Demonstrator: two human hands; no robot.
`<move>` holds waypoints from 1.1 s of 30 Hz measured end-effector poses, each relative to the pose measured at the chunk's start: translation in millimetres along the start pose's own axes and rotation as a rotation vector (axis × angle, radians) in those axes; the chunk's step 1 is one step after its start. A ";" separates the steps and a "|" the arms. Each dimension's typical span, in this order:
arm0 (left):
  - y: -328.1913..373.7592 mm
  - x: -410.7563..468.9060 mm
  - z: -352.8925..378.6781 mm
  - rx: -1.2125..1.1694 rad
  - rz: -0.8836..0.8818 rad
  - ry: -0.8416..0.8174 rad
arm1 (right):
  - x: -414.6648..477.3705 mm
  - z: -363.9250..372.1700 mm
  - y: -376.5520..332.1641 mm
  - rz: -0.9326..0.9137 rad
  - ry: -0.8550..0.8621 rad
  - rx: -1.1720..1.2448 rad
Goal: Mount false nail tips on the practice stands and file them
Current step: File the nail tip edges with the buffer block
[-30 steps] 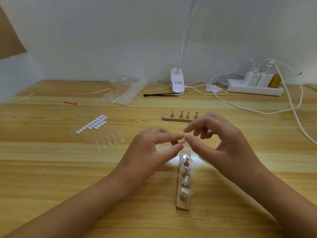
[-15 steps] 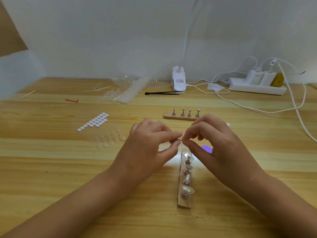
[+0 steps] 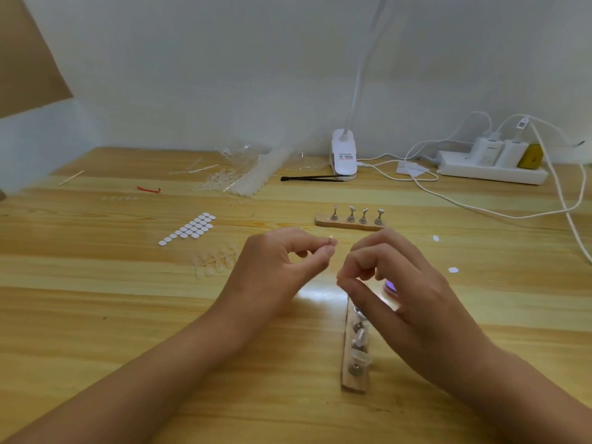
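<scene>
No text can be read. Red and dark print on the label point(image 3: 345, 157) of the lamp clip point(image 3: 343, 143) is blurred; a QR code is borne by a hanging tag point(image 3: 522, 124).

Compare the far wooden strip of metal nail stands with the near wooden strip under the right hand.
The far wooden strip lies crosswise, the near wooden strip front to back. The near strip's stands carry clear nail tips; the far strip's four show none. Both are wood with metal stands.
</scene>
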State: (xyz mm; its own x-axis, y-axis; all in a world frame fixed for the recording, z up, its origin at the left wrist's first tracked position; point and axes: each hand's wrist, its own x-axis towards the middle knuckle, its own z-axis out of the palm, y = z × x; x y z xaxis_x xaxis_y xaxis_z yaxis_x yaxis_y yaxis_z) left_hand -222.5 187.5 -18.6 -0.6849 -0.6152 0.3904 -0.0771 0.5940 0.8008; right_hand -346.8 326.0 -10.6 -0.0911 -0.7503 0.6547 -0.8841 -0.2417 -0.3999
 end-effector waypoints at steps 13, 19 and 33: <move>-5.2 4.6 -6.9 -0.201 -0.075 0.014 | 16.6 -53.8 51.8 0.542 0.117 0.347; -1.4 2.3 -3.9 -0.281 -0.110 -0.019 | 10.8 -67.9 69.0 0.568 -0.148 -0.430; 8.4 -8.1 7.5 -0.157 -0.001 -0.038 | 8.7 -8.4 6.4 0.178 0.074 -0.088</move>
State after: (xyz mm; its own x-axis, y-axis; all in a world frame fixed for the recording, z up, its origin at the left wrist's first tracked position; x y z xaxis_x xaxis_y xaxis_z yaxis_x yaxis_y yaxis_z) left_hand -223.0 201.3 -18.4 -0.7122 -0.5939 0.3743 0.0340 0.5033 0.8634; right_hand -357.1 323.1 -2.1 -0.2801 -0.7286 0.6250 -0.8875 -0.0517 -0.4579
